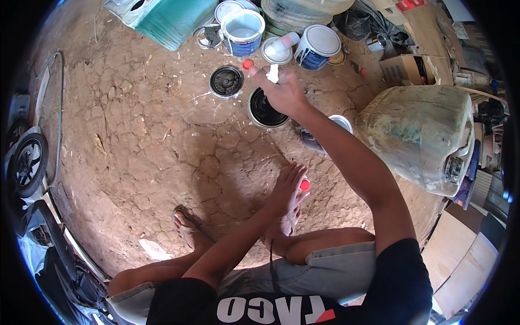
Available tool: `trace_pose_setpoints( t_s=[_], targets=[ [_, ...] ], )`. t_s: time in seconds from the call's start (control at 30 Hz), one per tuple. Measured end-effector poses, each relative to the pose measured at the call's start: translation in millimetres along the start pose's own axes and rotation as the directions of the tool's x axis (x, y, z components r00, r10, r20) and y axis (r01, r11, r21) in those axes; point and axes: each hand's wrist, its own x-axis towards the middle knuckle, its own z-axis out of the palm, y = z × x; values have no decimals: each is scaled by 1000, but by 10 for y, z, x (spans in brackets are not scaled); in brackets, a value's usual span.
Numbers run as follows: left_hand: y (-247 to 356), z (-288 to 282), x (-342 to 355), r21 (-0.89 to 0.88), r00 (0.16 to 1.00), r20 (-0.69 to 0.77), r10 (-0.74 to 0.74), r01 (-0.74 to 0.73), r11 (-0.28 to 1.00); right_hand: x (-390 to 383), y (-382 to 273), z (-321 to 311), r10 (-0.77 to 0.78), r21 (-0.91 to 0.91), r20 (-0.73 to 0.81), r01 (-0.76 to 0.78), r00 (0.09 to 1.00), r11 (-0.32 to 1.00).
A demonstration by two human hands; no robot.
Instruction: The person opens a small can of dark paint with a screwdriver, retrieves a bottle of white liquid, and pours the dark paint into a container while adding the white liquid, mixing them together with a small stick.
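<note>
My right hand (281,92) is raised over an open can of black paint (265,112), its fingers closed round a small white object (273,74) whose shape is partly hidden. A dark round lid (226,80) lies left of the can, and a small red cap (248,65) is beyond it. Lower down, near my right foot, my left hand (288,188) is closed on a red-topped container (305,184), mostly hidden by the fingers. A second can (314,140) stands right of the black paint, partly behind my right forearm.
White paint buckets (242,46) and a lidded pail (318,51) stand at the back beside a green plastic container (162,19). A large dirty plastic jerrycan (411,130) and boards (455,254) are on the right. Wheels (27,162) and a hose (58,108) line the left edge.
</note>
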Motion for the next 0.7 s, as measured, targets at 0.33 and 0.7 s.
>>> trace_pose_setpoints(
  t_s=[0.33, 0.7],
  targets=[
    [41, -639, -45, 6, 987, 160, -19, 18, 1000, -31, 1, -95, 62, -7, 41, -62, 997, 998],
    [1572, -3017, -555, -2, 902, 126, -413, 416, 909, -82, -104, -151, 133, -38, -65, -135, 989, 990]
  ],
)
